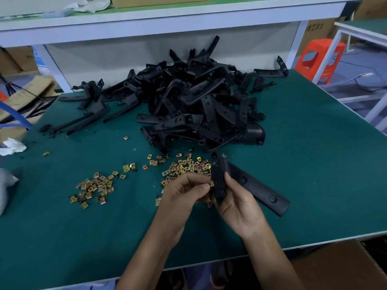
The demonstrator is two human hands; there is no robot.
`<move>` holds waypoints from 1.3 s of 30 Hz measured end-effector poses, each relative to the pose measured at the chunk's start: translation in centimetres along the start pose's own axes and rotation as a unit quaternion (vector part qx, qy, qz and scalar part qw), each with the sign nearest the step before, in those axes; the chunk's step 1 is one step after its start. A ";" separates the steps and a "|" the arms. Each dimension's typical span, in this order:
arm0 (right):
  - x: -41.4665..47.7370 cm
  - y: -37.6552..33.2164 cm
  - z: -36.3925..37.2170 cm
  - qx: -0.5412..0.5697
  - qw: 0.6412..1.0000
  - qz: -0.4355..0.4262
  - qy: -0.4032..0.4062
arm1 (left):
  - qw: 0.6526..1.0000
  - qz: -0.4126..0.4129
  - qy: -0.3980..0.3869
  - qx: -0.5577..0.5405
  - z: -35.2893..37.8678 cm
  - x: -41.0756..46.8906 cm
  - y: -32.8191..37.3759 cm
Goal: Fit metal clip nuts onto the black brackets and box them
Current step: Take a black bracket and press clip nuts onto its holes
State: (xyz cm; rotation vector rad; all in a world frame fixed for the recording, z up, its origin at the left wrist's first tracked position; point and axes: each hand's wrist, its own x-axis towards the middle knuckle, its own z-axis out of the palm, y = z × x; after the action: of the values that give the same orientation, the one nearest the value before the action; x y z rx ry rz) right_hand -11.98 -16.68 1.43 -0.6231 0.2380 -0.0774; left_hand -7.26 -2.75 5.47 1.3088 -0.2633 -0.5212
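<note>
Workbench seen from the near edge, read left to right. At nine o'clock, a crumpled white paper [13, 145] lies at the edge of the green table [314, 155]. At eight o'clock of the table's centre lies a small scatter of clip nuts [94, 185]. A denser scatter [184, 166] sits at six o'clock, just beyond the hands. At twelve o'clock stands the heap of unfitted black brackets [199, 97].

The left hand [184, 192] pinches a single clip nut [211, 183] between thumb and forefinger, the other fingers curled, and holds it against the edge of the held bracket [261, 191]. The right hand [237, 207] grips that bracket's upright arm, thumb across its face. The long arm points toward four o'clock, low over the table.

At five o'clock, below the table edge, a cardboard box [339, 266] is probably the destination. An orange stool [320, 59] stands at two o'clock.

Likely faults: the nut, held by its edges only, may pop free under push and vanish among the loose ones. If started askew, it may seat off the bracket's hole. The long arm may sweep nearby nuts off the table if the bracket turns.
</note>
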 end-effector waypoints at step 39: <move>0.2 -0.3 0.9 0.046 0.997 -0.020 0.063 | 0.938 0.050 0.042 0.339 -5.5 6.9 0.3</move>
State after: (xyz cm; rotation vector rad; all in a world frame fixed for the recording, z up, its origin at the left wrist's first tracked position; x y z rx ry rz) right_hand -11.57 -16.46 2.30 -0.5311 0.3430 -0.1655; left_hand 1.26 -1.55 3.67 1.9709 -0.4620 -0.2883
